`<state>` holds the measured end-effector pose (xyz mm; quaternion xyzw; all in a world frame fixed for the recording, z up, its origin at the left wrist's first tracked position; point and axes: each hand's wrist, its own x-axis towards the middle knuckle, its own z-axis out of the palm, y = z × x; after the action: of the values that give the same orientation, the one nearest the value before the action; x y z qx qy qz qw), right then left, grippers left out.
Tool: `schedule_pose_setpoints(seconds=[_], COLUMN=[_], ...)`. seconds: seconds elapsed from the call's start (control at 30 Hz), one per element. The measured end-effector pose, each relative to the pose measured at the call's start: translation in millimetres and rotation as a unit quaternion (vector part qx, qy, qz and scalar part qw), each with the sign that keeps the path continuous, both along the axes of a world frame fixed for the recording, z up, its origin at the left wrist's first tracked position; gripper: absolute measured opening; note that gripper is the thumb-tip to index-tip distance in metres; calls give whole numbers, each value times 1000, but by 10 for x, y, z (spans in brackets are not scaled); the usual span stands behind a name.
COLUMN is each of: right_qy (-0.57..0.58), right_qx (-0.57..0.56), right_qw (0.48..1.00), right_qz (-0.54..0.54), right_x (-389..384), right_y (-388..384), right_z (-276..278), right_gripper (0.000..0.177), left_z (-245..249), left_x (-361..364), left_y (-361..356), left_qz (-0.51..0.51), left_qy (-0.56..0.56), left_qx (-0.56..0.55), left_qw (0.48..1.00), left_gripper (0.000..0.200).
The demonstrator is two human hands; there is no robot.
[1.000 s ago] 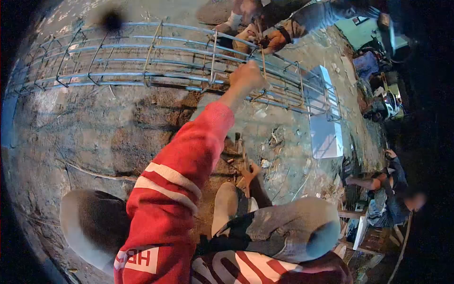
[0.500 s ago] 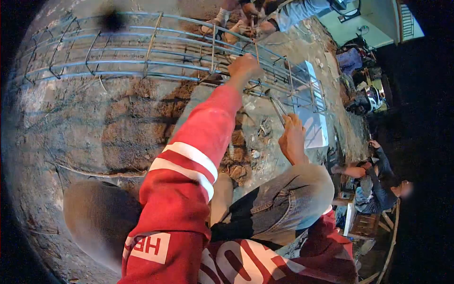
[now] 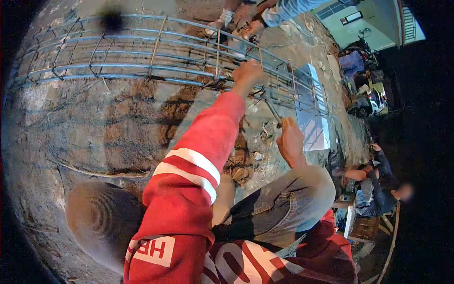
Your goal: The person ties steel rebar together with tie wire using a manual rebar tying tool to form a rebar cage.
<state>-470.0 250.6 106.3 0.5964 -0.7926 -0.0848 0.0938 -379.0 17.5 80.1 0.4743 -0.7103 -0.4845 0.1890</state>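
Note:
A long rebar cage (image 3: 127, 67) of steel bars tied with square stirrups lies across the upper part of the head view. My left hand (image 3: 248, 75), at the end of a red sleeve, is closed at the cage's near side by a stirrup; the fingers' undersides are hidden. In my right hand (image 3: 290, 138) are metal pincers (image 3: 272, 110), gripped by the handles. Their head meets the lower bars of the cage, just right of my left hand. What the jaws bite on is too small to tell.
A co-worker's hands (image 3: 250, 28) work at the cage's far side. A white panel (image 3: 316, 128) lies under its right end. Brown soil and rubble (image 3: 137, 128) cover the ground before my knees. Another person (image 3: 376, 182) sits at the right, and motorbikes (image 3: 369, 102) stand behind.
The pincers' handles, spread apart before, now look pressed together, and the head has moved slightly down and left. My left hand stays at the cage. The co-worker's hands have shifted.

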Motion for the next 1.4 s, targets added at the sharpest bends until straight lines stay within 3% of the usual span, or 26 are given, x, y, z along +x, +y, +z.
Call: schedule_pose_setpoints(seconds=[0.07,0.2,0.33,0.4,0.43,0.5,0.53,0.6,0.67,0.73,0.77,0.8,0.83,0.9,0.93,0.97,1.03,1.1,1.13,1.17,1.2,1.23,1.27,1.33,1.37,1.4], right_qy=[-103,-192,-160,-160,-172,-332,-337,-373,-531,-708,-765,-801,-817,-737,-460,-454,-325,-252,-502,-713,-908,-906,-867,-769,-710,-644], right_qx=[-25,-5,-262,-371,-375,-314,-318,-316,-281,-220,-186,-150,-121,-90,-58,-55,-118,-146,-127,-98,-9,-7,-1,10,15,20], right_qw=[994,972,952,915,911,888,877,861,779,632,567,520,500,616,858,861,925,950,845,678,369,374,457,612,681,745], right_qz=[-4,-131,15,-8,-15,-48,-131,-139,-178,-226,-243,-255,-261,-263,-221,-223,-156,-115,-135,-149,-198,-200,-198,-187,-180,-169], right_x=[-2,268,-129,106,138,196,181,161,205,210,186,154,110,7,-226,-162,212,373,394,370,112,54,5,-82,-94,-126], right_y=[-8,-14,-61,-325,-330,-229,-156,-34,155,268,270,245,184,123,160,183,293,254,234,237,287,280,274,238,218,196], right_z=[-24,-168,-1655,-1838,-1830,-1675,-1956,-1805,-1596,-1335,-1237,-1171,-1114,-1019,-1204,-1044,-423,-319,-381,-443,-505,-599,-697,-848,-865,-864], right_gripper=[18,29,39,42,42,40,43,42,42,42,42,42,42,42,38,38,31,28,26,24,32,32,32,30,30,30], left_z=[25,14,-125,-171,-186,-211,-234,-168,-195,-195,-204,-352,-265,-209,-201,-224,-400,-657,-846,-937,-985,-1034,-1176,-1019,-1047,-1071], left_x=[46,45,-14,-20,-28,-66,-75,31,19,5,27,8,83,252,294,297,251,161,71,15,9,2,-55,79,82,79], left_y=[-6,31,25,51,23,-6,34,58,24,-34,-62,-101,-42,253,448,658,1072,1165,1178,1211,1188,1167,1094,1050,1032,997], left_qz=[-18,-30,-11,10,7,2,-3,-15,-13,-34,-51,-59,-56,66,136,203,210,220,212,204,212,220,181,145,145,137], left_qy=[-1,-8,-2,-23,-37,-13,-20,-19,-19,-23,-29,22,28,202,248,290,286,282,329,374,363,351,396,458,461,420], left_qx=[3,-7,-22,-42,-46,-62,-61,-71,-107,-133,-150,-179,-184,-298,-307,-310,-252,-200,-156,-110,-93,-75,99,227,227,156], left_qw=[1000,999,1000,999,998,998,998,997,994,990,987,982,981,931,909,882,900,912,907,898,903,907,895,847,845,883], left_gripper=[44,58,46,48,48,48,48,53,58,59,61,47,47,29,23,17,21,26,33,40,46,53,54,56,56,55])
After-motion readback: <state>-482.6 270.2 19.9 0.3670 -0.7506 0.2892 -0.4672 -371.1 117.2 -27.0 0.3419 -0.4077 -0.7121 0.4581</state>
